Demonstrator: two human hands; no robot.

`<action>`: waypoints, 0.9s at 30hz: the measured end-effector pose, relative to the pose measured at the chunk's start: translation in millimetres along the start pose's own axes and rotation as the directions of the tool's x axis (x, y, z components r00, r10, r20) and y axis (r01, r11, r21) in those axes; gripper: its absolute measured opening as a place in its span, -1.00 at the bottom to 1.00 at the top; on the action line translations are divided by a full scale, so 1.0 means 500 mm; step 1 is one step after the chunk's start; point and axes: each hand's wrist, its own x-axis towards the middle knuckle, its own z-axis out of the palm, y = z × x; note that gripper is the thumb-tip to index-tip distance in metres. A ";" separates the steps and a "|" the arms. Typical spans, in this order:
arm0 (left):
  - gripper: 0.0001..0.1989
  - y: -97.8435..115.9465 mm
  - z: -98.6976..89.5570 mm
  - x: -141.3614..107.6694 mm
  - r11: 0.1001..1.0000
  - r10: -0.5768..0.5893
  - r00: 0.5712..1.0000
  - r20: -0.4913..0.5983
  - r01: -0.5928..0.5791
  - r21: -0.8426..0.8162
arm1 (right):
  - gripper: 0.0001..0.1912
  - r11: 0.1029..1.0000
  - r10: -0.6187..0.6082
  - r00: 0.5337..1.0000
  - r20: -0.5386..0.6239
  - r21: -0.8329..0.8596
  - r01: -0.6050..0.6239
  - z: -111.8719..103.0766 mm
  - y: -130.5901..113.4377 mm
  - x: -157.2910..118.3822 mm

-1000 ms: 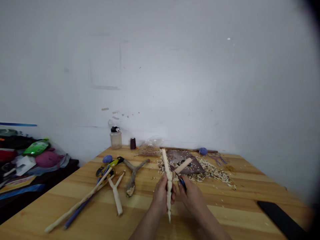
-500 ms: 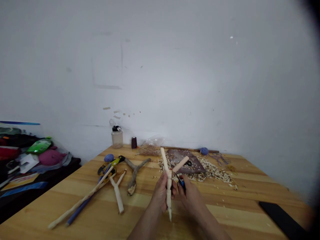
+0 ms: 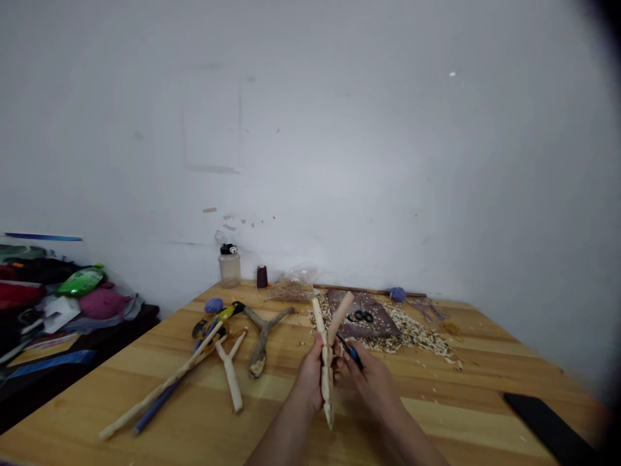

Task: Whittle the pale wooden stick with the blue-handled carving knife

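Note:
My left hand (image 3: 312,380) is closed round the shank of a peeled, forked stick (image 3: 326,372), which stands nearly upright with its two prongs upward and a pointed lower end. My right hand (image 3: 372,380) grips a knife (image 3: 356,355) with a blue and black handle; its dark blade lies close to the stick just below the fork. Whether the blade touches the wood I cannot tell. Beyond the hands lies a brown leather-like sheet (image 3: 373,329) strewn with wood shavings (image 3: 427,336), with scissors (image 3: 361,316) on it, their black handles showing.
Left of my hands lie a smaller peeled fork (image 3: 231,378), a bark-covered fork (image 3: 263,340), a long peeled stick (image 3: 155,391) and a purple stick (image 3: 158,408). A bottle (image 3: 229,268) and a thread spool (image 3: 262,277) stand by the wall. A black flat object (image 3: 546,424) lies right.
The forked stick has turned in my left hand, so its prongs look closer together. The scissors' handles now show behind it. My right hand stays near the fork with the knife.

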 end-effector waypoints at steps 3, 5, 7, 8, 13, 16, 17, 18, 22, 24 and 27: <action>-0.65 0.003 0.001 0.001 0.999 -0.027 1.000 0.015 0.027 -0.023 | -0.63 1.000 -0.020 1.000 0.018 -0.009 0.020 0.005 0.004 0.000; -0.65 0.002 0.003 -0.002 1.000 -0.012 1.000 0.000 0.012 -0.007 | -0.61 0.999 -0.025 1.000 0.010 -0.024 0.025 0.011 0.010 0.002; -0.65 0.000 0.006 -0.005 0.999 0.043 0.999 -0.020 -0.043 0.026 | -0.61 0.999 -0.019 1.000 -0.010 -0.043 0.018 0.015 0.015 0.004; -0.65 -0.001 0.007 -0.007 0.995 0.087 0.996 -0.023 -0.086 0.047 | -0.62 0.998 -0.021 1.000 -0.019 -0.053 0.020 0.016 0.017 0.005; -0.66 -0.010 0.007 -0.011 0.949 0.238 0.971 0.011 -0.235 0.210 | -0.65 0.988 -0.045 0.995 -0.090 -0.154 0.031 0.012 0.021 0.004; -0.71 -0.015 0.008 -0.010 0.918 0.249 0.968 -0.017 -0.230 0.322 | -0.66 0.971 -0.085 0.988 -0.128 -0.235 0.053 0.008 0.021 0.002; -0.73 -0.016 0.008 -0.009 0.909 0.253 0.967 -0.033 -0.226 0.350 | -0.67 0.960 -0.103 0.986 -0.133 -0.274 0.064 0.006 0.021 0.001; -0.76 -0.017 0.009 -0.009 0.901 0.261 0.964 -0.054 -0.223 0.372 | -0.68 0.945 -0.121 0.983 -0.136 -0.319 0.072 0.005 0.019 0.000; -0.84 -0.021 0.010 -0.005 0.871 0.315 0.943 -0.111 -0.240 0.429 | -0.67 0.877 -0.189 0.975 -0.122 -0.467 0.111 -0.003 0.009 -0.007; -0.86 -0.023 0.008 -0.002 0.853 0.343 0.934 -0.099 -0.266 0.448 | -0.63 0.856 -0.211 0.972 -0.100 -0.499 0.135 -0.006 0.003 -0.010; -0.84 -0.029 0.004 0.003 0.830 0.377 0.923 -0.074 -0.302 0.469 | -0.61 0.841 -0.203 0.977 -0.068 -0.523 0.138 -0.008 -0.002 -0.011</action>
